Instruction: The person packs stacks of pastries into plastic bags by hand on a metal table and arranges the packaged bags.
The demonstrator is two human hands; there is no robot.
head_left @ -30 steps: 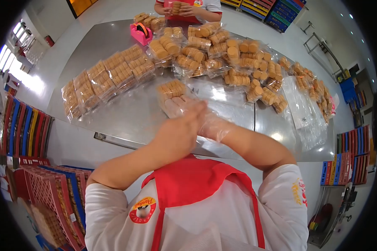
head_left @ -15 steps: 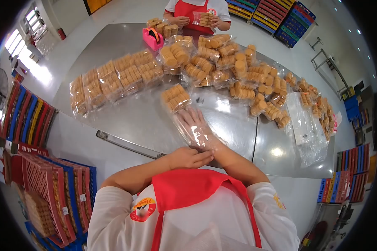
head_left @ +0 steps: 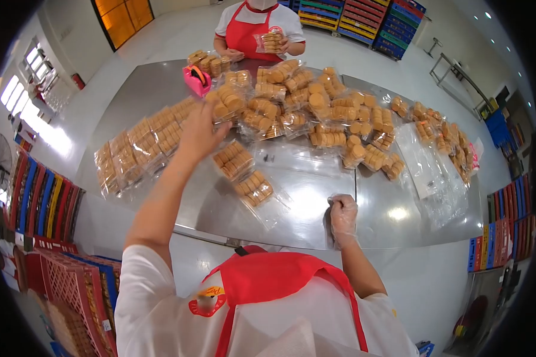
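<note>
My left hand [head_left: 201,134] is bare and stretched out over the left part of the table. Its thumb stands apart from the fingers, whose tips are just below a pink tape dispenser [head_left: 196,80] and beside bagged biscuits. Below that hand lies a clear bag of round biscuits [head_left: 253,187] in two groups, its loose plastic end pointing to the lower right. My right hand [head_left: 343,215], in a clear plastic glove, is closed in a fist near the table's front edge. Whatever it may hold is hidden.
A row of filled biscuit bags [head_left: 140,146] lies on the left. Heaped biscuit packs [head_left: 315,101] cover the back and right. Flat clear bags [head_left: 432,178] lie at the right. Across the steel table [head_left: 292,160], a co-worker [head_left: 253,33] holds a biscuit pack. Stacked crates [head_left: 41,190] stand left.
My hands have moved apart: the left reaches up towards the tape dispenser, the right has left the biscuit bag and moved right. A second biscuit group now shows in that bag.
</note>
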